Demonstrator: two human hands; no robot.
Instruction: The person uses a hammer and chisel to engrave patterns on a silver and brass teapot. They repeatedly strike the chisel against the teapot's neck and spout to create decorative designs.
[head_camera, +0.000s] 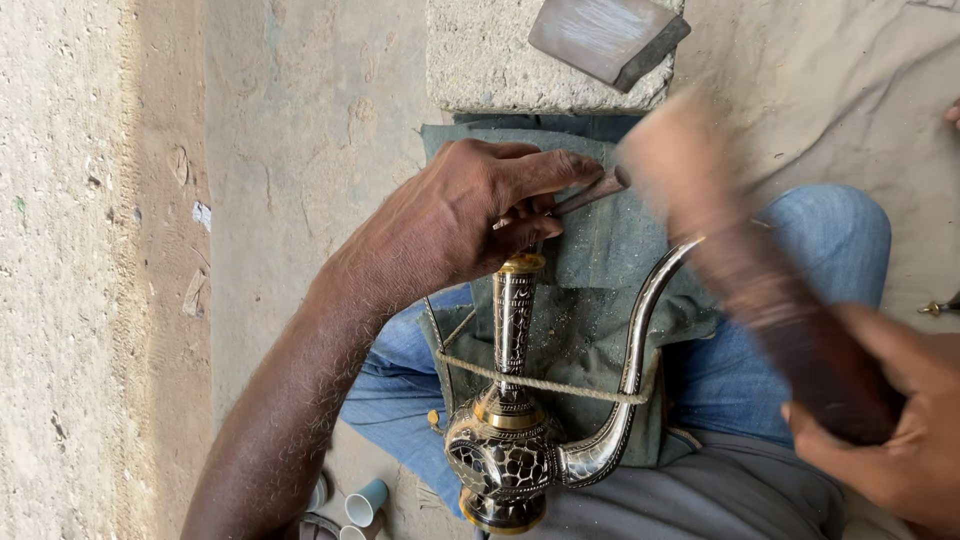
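Note:
An engraved metal ewer with a tall narrow neck and a long curved spout lies on my lap, tied down by a rope. My left hand pinches a small metal chisel just above the ewer's brass mouth. My right hand grips a wooden mallet, which is blurred by motion, its head close to the chisel's end.
A dark green cloth covers my jeans under the ewer. A concrete block with a flat metal slab lies ahead. Small blue cups stand on the ground at lower left. Sandy ground surrounds everything.

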